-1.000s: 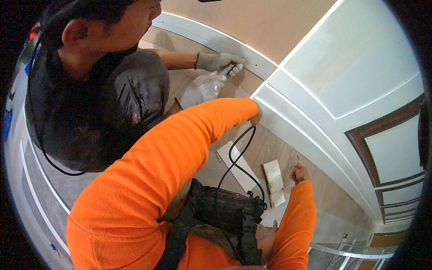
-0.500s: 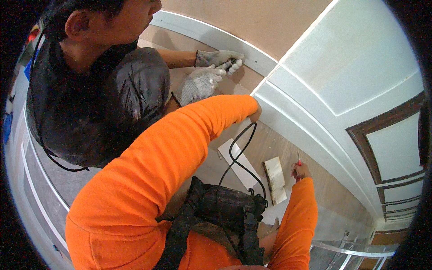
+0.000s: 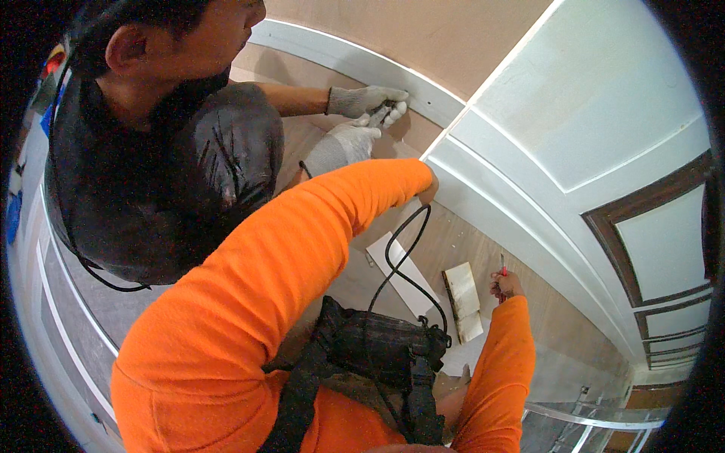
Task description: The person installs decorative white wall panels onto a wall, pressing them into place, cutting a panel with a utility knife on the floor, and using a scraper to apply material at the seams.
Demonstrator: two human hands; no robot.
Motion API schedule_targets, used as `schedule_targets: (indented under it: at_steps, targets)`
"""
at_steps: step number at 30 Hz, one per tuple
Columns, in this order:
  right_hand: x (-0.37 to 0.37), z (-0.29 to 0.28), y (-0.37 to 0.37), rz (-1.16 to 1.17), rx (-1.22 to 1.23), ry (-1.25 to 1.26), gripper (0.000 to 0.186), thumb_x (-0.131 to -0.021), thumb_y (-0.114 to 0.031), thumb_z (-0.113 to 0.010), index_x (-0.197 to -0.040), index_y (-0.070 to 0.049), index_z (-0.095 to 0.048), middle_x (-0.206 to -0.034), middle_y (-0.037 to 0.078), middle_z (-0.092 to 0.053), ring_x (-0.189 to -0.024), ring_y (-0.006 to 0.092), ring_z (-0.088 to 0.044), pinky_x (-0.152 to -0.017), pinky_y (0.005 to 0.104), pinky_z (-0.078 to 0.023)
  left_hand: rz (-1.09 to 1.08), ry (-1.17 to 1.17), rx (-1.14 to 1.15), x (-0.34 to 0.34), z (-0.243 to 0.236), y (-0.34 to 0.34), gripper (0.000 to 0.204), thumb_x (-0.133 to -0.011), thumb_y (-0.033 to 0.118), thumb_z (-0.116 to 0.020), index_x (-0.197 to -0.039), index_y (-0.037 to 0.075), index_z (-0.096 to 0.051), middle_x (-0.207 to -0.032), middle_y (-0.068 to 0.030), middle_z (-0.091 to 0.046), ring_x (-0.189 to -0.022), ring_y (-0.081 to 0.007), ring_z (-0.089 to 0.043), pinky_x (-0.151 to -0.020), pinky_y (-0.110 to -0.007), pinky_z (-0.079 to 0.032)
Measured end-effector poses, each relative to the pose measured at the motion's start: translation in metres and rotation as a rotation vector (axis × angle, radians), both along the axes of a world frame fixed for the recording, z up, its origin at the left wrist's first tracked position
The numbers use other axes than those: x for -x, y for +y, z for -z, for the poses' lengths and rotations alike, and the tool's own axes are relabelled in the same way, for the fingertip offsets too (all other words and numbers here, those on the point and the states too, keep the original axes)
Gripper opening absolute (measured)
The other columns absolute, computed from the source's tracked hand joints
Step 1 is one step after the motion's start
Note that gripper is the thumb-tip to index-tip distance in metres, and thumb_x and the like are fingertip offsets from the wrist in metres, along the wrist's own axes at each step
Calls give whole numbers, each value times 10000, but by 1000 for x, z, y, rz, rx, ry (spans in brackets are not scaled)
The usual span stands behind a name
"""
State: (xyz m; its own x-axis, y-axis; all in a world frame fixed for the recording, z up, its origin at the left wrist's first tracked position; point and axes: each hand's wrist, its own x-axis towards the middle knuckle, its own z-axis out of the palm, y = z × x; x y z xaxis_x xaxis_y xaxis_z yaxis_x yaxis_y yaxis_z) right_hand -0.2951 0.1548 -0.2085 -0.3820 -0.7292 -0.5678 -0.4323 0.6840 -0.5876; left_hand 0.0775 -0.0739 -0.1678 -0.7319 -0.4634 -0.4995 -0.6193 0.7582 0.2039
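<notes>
My right hand (image 3: 507,285) is closed around a slim red tool (image 3: 504,264) with a thin pointed end, held above the floor close to the white wall base. What exact kind of tool it is does not show. Beside it on the floor lies a pale block-like piece (image 3: 463,294) with a dark edge, its surface marked by a crease. My left hand (image 3: 429,192) rests at the foot of the white panelled wall, near the corner; most of it and its fingers are hidden behind the orange sleeve. A black cable (image 3: 393,257) loops below it.
At the left a co-worker (image 3: 151,151) squats, gloved hands (image 3: 366,113) on a small grey tool against the white baseboard (image 3: 325,49). A white strip (image 3: 404,275) lies on the floor. My black pouch (image 3: 377,340) hangs in front; a metal frame (image 3: 596,419) stands lower right.
The co-worker's nearer glove has turned and shifted slightly on the grey tool. My arms and the red tool have barely moved.
</notes>
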Motion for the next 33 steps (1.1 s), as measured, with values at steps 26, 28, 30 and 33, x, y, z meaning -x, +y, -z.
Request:
schedule_targets:
  at_steps: [26,28,30,33]
  targets:
    - [13,2,-3,-33,-15,46,160,-908,-207,-618,-954,-53,-613,-689,104,-636,-539,221,-627,-468,352,-456,-2,29,21,7,0,-2,460,-776,450,-736,-972,34,-726,-931,-146,-710,-838,-315,-657,-751,-461,-503]
    - [8,4,-5,-43,4,39,163,-905,-211,-625,-953,-56,-611,-683,105,-636,-530,222,-626,-462,350,-454,9,-2,22,3,1,-3,478,-775,454,-733,-977,21,-722,-930,-150,-709,-843,-321,-658,-749,-468,-501]
    - [11,5,-2,-34,17,23,162,-904,-212,-625,-955,-59,-612,-682,102,-635,-525,220,-624,-460,349,-454,54,20,34,3,-4,1,481,-772,453,-733,-941,3,-716,-890,-151,-705,-811,-308,-662,-732,-452,-506]
    - [6,13,-2,-38,22,21,154,-905,-205,-623,-955,-60,-614,-670,96,-626,-519,217,-622,-447,348,-448,53,-35,0,-3,-15,7,456,-783,464,-711,-895,22,-722,-832,-128,-698,-739,-272,-652,-706,-425,-510]
